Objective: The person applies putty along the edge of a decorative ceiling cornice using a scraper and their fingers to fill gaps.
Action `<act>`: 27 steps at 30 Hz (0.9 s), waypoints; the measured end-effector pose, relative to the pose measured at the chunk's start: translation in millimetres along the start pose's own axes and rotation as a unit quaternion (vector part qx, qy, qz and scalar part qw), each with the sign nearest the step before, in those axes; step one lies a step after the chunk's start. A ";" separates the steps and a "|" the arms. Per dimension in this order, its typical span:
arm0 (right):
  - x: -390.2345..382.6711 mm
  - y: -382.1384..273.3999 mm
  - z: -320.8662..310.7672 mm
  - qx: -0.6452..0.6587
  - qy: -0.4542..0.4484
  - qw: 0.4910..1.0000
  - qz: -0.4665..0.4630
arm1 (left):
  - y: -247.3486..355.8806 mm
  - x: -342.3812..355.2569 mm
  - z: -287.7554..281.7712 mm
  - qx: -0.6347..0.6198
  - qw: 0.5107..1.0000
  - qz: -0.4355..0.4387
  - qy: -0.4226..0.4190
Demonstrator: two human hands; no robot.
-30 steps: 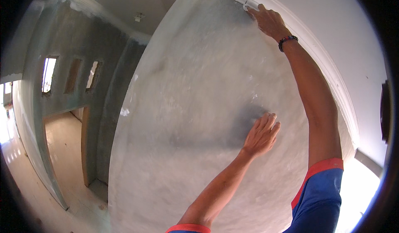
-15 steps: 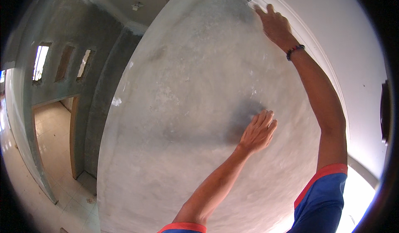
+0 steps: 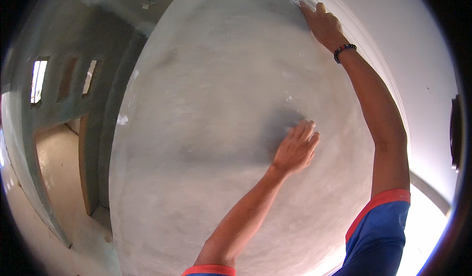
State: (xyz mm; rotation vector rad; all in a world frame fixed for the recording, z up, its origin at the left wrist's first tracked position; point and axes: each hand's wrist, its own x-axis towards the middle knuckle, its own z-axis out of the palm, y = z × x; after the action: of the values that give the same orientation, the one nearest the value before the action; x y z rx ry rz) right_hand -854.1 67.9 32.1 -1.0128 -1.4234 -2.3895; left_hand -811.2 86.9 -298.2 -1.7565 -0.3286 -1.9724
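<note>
A mottled grey plastered wall (image 3: 221, 79) fills the middle. My right hand (image 3: 324, 27), a beaded bracelet at its wrist, reaches up to the wall's top edge beside the white moulding (image 3: 366, 45), fingers bent apart, fingertips at a small white shape that I cannot make out as tool or paste. Whatever lies under those fingers is hidden. My left hand (image 3: 295, 148) rests lower on the wall, fingers spread and slightly bent, palm toward the surface, with nothing visible in it and a grey shadow beside it.
On the left are a darker wall (image 3: 64, 35) with narrow openings (image 3: 38, 81), a doorway (image 3: 58, 163) showing pale floor, and a ceiling fitting (image 3: 146, 5). A pale ceiling (image 3: 418, 79) runs along the right, with a dark object (image 3: 454, 133) at the rim and bright light below.
The room has shifted leftward in view. My left hand has moved slightly left and up in the picture; my right hand has moved a little right along the top edge, staying at the moulding.
</note>
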 end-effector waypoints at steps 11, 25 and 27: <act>-136.6 103.1 55.1 -0.069 -0.051 0.996 0.010 | 6.3 4.4 2.0 0.024 0.998 -0.008 -0.050; -314.1 219.9 112.8 -0.029 -0.140 0.984 0.111 | 16.2 4.5 13.1 0.122 0.991 0.003 -0.047; -334.7 232.6 118.7 -0.024 -0.156 0.980 0.125 | 19.5 3.3 15.0 0.126 0.991 0.001 -0.043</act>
State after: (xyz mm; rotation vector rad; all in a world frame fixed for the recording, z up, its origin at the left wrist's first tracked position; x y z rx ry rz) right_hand -438.0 -15.9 21.1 -1.5341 -1.2398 -2.1640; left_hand -788.7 76.7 -295.3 -1.6790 -0.5783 -1.7698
